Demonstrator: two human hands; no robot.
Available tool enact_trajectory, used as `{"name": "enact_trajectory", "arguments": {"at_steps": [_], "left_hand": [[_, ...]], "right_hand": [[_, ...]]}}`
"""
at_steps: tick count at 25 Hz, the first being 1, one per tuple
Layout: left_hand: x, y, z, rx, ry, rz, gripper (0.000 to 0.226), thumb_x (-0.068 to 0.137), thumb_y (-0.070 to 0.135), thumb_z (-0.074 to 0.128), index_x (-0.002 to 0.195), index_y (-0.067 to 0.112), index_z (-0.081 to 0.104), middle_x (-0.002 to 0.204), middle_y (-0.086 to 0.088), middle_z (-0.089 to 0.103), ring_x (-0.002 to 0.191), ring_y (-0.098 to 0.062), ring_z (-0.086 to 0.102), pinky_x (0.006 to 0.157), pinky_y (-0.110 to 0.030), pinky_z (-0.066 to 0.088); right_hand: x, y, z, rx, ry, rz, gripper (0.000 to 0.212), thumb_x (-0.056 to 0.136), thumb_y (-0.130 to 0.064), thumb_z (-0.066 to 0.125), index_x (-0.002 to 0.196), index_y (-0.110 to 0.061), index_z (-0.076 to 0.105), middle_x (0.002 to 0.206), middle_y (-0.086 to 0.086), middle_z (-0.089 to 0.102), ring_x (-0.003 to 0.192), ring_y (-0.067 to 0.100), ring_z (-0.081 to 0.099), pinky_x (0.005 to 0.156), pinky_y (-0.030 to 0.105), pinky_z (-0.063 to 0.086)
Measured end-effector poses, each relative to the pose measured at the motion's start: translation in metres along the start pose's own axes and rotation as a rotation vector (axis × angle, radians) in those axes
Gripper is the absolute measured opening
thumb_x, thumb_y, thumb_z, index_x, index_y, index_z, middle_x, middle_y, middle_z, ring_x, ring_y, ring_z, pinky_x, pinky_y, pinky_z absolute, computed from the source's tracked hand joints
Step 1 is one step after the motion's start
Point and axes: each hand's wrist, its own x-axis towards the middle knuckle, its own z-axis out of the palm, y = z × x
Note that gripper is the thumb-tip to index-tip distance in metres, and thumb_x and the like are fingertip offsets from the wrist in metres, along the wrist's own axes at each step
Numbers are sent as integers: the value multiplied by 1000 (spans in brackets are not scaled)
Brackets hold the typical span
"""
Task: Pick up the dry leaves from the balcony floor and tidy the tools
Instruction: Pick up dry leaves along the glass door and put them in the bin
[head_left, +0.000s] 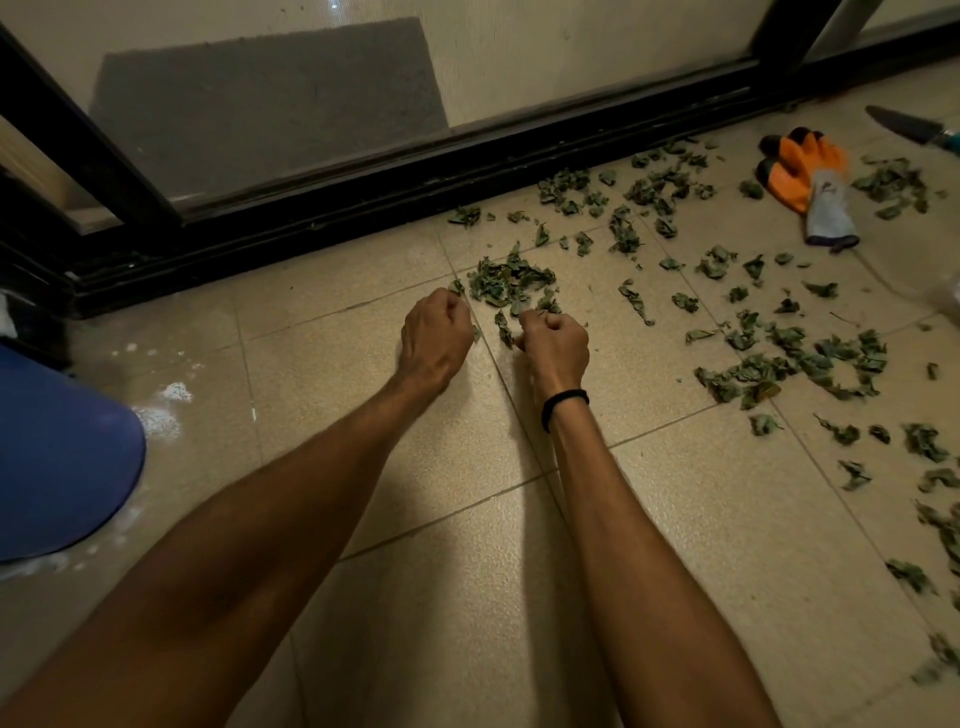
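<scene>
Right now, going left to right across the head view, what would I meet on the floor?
Blue object → left hand → right hand → orange glove → trowel.

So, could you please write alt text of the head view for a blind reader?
The left hand and right hand curl round dry leaves at a small pile on the tiled floor. More leaves lie scattered to the right, near an orange glove and a dark-bladed tool by the black door track.
</scene>
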Motion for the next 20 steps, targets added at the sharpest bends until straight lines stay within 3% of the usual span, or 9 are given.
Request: {"name": "enact_trajectory", "arguments": {"at_steps": [2,5,8,11,14,17,20], "left_hand": [[-6,-4,1,156,-105,110,27,92,36,47,115,24,51,113,0,53,89,-15,57,77,-37,53],[-13,-15,10,363,-190,250,41,96,40,55,131,20,46,120,-6,44,96,-18,51,81,-32,48],[-13,-23,15,349,-106,298,23,102,29,50,118,13,53,111,-8,45,89,-21,50,70,-32,47],[-9,-25,16,331,-32,291,9,104,20,47,104,12,53,103,-6,45,82,-18,48,64,-30,43],[-4,-22,16,241,49,197,15,106,24,41,100,15,51,101,-3,46,82,-18,48,67,-32,45],[10,-15,11,45,141,-76,17,105,26,40,102,15,52,99,0,56,87,-20,55,74,-37,48],[22,-7,4,-142,171,-228,15,99,22,43,110,22,52,92,5,61,83,-19,62,72,-41,56]], "right_hand": [[1,3,4,-158,-12,-78,10,86,-20,63,93,-12,64,89,2,68,86,20,64,73,24,44],[-3,9,13,-400,-42,-229,27,92,-7,53,118,-9,60,111,10,61,100,22,57,75,16,32],[-10,13,25,-512,-75,-351,31,98,-19,51,128,-12,58,117,16,53,101,25,54,81,22,38],[-7,17,32,-559,-75,-381,29,96,-24,57,122,-12,63,115,17,52,100,29,56,86,33,48],[-2,20,28,-620,-82,-391,23,96,-19,55,114,-5,62,114,20,54,101,33,55,85,37,45],[-2,18,25,-666,-104,-406,22,97,-14,49,113,-1,55,116,22,54,108,36,52,86,38,40],[-5,14,24,-318,11,-231,3,95,-10,54,97,-11,53,99,9,64,95,27,61,83,33,48]]}}
